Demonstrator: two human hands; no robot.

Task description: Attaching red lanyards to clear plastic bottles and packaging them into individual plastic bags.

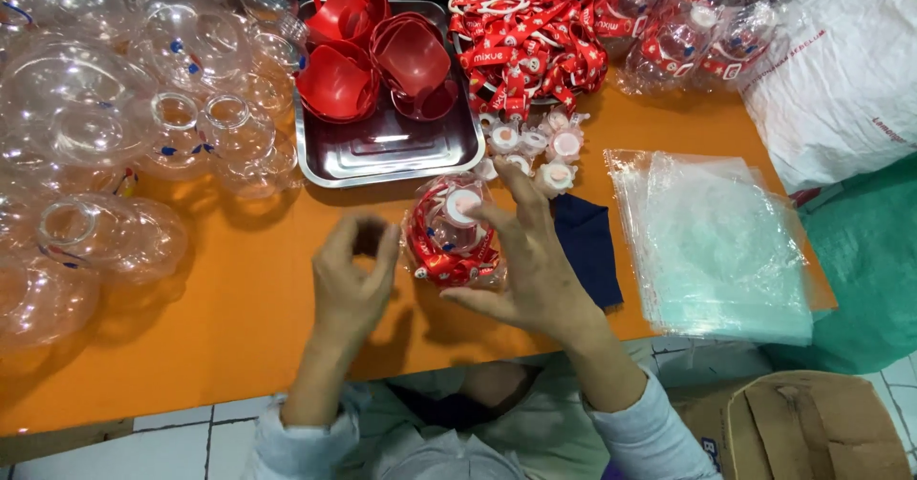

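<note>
**Light, crackly bottle being cradled mid-worktop**

Head view: the right hand (535, 270) is cupping a small clear plastic bottle (451, 234) that is wearing a white cap (464, 203) and a red strap wound about its body, all of it sitting inside a thin clear bag. The bottle is lying just in front of the steel tray (382, 150), near the middle of the orange worktop (239, 308). The fingers are spreading wide round its right side and top, touching the wrapping rather than squeezing. The left hand (351, 275) is hovering just left of it, thumb and fingertips curling into a narrow pinch; whether it is gripping a corner of film I cannot tell.

The bottle is looking empty, so probably very light, thin-walled and easy to dent, and the film over it is likely making it slippery. The firmer places to hold are probably the cap and neck, or a broad cradle round the belly.

Red cups (358, 45) are stacked in the tray, loose caps (535, 146) are lying beside it, empty bottles (105, 155) are crowding the left edge, and flat bags (716, 241) are lying by the right edge.
</note>
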